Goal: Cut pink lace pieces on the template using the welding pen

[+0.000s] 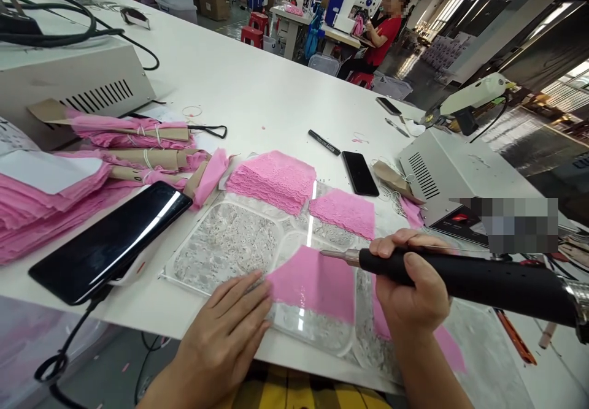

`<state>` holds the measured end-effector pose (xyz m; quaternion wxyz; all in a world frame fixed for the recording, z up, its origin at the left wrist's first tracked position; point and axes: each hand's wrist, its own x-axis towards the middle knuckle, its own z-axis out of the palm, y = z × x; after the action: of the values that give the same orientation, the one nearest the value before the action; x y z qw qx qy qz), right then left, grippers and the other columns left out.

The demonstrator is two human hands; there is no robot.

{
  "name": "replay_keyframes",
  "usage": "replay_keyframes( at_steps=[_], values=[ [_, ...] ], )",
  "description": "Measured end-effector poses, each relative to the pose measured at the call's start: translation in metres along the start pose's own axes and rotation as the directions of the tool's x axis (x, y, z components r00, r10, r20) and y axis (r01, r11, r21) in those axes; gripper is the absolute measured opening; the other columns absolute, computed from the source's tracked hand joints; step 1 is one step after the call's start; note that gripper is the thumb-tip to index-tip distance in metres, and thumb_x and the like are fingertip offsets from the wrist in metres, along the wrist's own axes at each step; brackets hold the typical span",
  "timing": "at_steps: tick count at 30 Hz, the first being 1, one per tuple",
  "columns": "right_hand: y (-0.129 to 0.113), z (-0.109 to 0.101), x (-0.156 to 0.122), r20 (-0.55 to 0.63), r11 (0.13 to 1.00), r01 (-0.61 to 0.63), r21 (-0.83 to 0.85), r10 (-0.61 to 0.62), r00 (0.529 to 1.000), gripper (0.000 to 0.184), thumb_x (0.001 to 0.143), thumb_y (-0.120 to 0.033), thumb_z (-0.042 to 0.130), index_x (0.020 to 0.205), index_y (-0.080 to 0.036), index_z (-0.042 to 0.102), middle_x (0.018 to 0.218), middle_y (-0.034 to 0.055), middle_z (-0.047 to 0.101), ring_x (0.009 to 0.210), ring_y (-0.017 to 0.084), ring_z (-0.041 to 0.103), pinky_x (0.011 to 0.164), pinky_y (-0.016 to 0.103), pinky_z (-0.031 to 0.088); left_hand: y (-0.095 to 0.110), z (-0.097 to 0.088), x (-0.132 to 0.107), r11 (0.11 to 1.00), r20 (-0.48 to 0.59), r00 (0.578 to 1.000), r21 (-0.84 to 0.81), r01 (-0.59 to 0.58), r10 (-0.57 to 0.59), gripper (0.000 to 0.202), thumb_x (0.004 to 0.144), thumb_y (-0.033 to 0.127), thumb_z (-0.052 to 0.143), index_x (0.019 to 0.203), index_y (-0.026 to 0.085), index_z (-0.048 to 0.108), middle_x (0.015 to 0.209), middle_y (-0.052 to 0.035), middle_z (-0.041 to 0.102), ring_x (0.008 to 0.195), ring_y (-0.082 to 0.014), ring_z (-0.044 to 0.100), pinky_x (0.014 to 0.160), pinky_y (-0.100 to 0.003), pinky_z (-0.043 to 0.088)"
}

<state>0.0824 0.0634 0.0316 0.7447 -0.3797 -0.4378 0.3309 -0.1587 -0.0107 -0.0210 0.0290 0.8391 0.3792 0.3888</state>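
A pink fabric piece (317, 283) lies on a clear template (230, 231) with rounded outlines, over a mottled grey surface. My left hand (230, 323) rests flat, fingers stretched out, its fingertips at the fabric's left edge. My right hand (414, 280) is wrapped around a thick black handheld tool (460, 280) with a tapered metal tip. The tip is above the fabric's upper edge; whether it touches I cannot tell. Behind the piece are a tall stack of pink lace-edged pieces (273, 179) and a lower stack (343, 213). More pink fabric (381, 314) shows partly behind my right hand.
A phone (110, 240) on a stand and bundled pink fabric (133, 130) lie at left, before a vented grey box (73, 78). Another grey box (464, 173) stands at right. A second phone (359, 173), a marker (324, 142) and an orange cutter (515, 337) lie about. A person in red (384, 38) sits far back.
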Motion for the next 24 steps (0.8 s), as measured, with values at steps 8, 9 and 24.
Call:
replay_keyframes(
  at_steps=[8, 9, 24],
  values=[
    [0.001, -0.001, 0.002, 0.047, 1.0, 0.007, -0.008, -0.006, 0.999, 0.009, 0.071, -0.016, 0.06, 0.079, -0.021, 0.06, 0.077, -0.0025, 0.057, 0.058, 0.011, 0.058, 0.059, 0.033, 0.052, -0.001, 0.001, -0.002, 1.0, 0.007, 1.0, -0.008, -0.009, 0.009, 0.027, 0.089, 0.001, 0.054, 0.112, 0.008, 0.064, 0.116, -0.0156, 0.069, 0.127, -0.0307, 0.053, 0.099, -0.045, 0.047],
    [0.0, -0.002, 0.002, 0.04, 1.0, 0.01, -0.005, -0.01, 0.999, 0.01, 0.071, -0.016, 0.06, 0.079, -0.021, 0.06, 0.077, -0.0025, 0.057, 0.057, 0.011, 0.058, 0.059, 0.033, 0.052, -0.002, 0.001, -0.002, 1.0, 0.012, 1.0, -0.007, -0.012, 0.012, 0.027, 0.089, 0.0, 0.054, 0.113, 0.007, 0.064, 0.117, -0.0158, 0.068, 0.127, -0.0311, 0.052, 0.099, -0.045, 0.046],
    [-0.006, -0.017, 0.004, -0.05, 0.998, 0.036, -0.047, -0.038, 0.998, 0.01, 0.067, -0.016, 0.058, 0.077, -0.02, 0.059, 0.074, -0.0027, 0.057, 0.055, 0.011, 0.056, 0.056, 0.032, 0.05, -0.004, 0.002, -0.002, 0.999, 0.02, 0.999, 0.022, -0.027, 0.026, 0.029, 0.089, 0.002, 0.053, 0.115, 0.01, 0.064, 0.119, -0.0152, 0.068, 0.127, -0.0305, 0.053, 0.098, -0.043, 0.048]
  ],
)
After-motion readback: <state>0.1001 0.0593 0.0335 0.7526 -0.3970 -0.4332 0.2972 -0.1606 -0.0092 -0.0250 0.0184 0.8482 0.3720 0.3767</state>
